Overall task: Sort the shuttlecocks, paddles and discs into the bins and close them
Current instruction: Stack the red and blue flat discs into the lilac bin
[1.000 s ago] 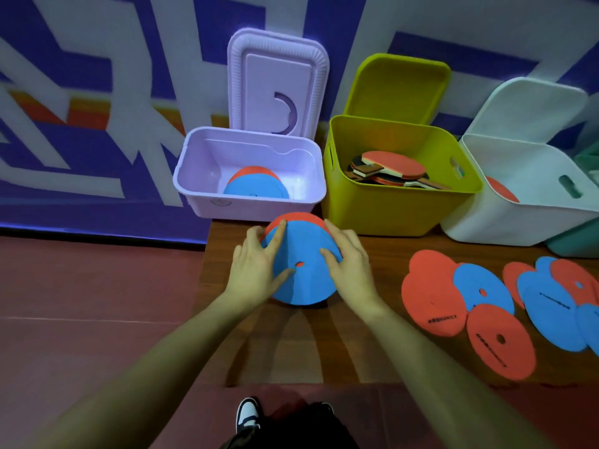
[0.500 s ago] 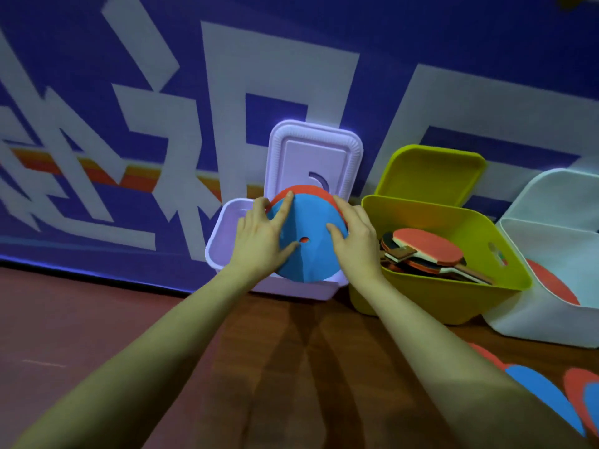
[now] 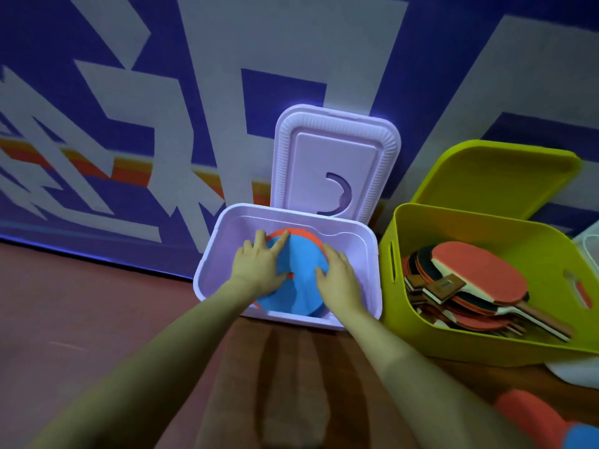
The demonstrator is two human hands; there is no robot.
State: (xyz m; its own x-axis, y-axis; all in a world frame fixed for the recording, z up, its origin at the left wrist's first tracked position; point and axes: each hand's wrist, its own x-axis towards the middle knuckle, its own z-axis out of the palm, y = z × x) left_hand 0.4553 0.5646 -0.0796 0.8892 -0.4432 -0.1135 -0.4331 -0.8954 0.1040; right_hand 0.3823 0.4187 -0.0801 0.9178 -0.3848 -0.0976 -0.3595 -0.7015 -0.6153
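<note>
A stack of flat discs (image 3: pixel 299 291), blue on top with red edges showing, is down inside the open lilac bin (image 3: pixel 369 244). My left hand (image 3: pixel 259 265) holds the stack's left edge, its index finger and thumb lying on the blue face. My right hand (image 3: pixel 338 275) holds the right edge. The lilac lid (image 3: pixel 334 157) stands upright against the wall behind the bin. To the right, an open yellow-green bin (image 3: pixel 486 345) holds several red and black paddles (image 3: pixel 476 283). No shuttlecocks are in view.
A patterned blue and white wall runs close behind the bins. A white bin's corner (image 3: pixel 577 372) shows at the right edge. More red and blue discs (image 3: pixel 531 419) lie on the wooden board at bottom right. Red floor lies to the left.
Both hands lifted the disc stack off the board, carried it forward over the lilac bin's rim and lowered it inside. The camera moved closer to the bins.
</note>
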